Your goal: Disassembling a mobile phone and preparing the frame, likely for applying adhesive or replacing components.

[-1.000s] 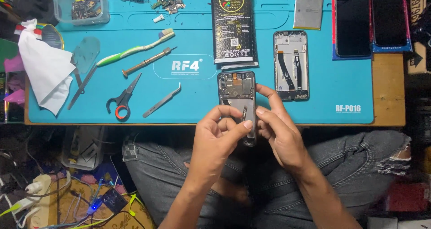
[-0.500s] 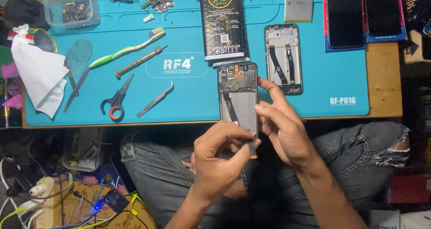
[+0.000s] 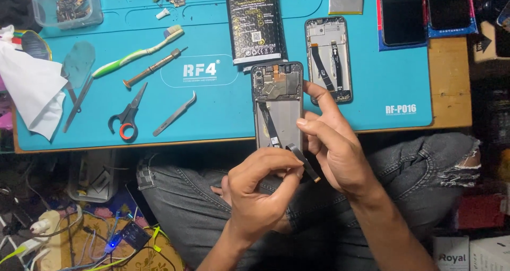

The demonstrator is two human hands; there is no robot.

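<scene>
An opened phone body (image 3: 278, 98) with bare circuit board and a flex cable is held upright at the mat's front edge, above my lap. My right hand (image 3: 336, 150) grips its right side and lower end, index finger lying along the frame. My left hand (image 3: 261, 187) sits just below the phone and pinches a thin black flex strip (image 3: 304, 162) between thumb and fingertips. The strip curls out from the phone's lower end and sticks out to the right.
On the blue work mat (image 3: 223, 106) lie scissors (image 3: 126, 116), tweezers (image 3: 175, 114), a screwdriver (image 3: 154, 68), a toothbrush (image 3: 139, 51), a black packaged battery (image 3: 254, 21) and a second phone frame (image 3: 329, 58). A white cloth (image 3: 33, 90) lies left; a parts box (image 3: 67, 5) stands far left.
My left hand has drawn the black strip away from the phone's lower end, so it now curls free. The phone sits slightly higher against the mat.
</scene>
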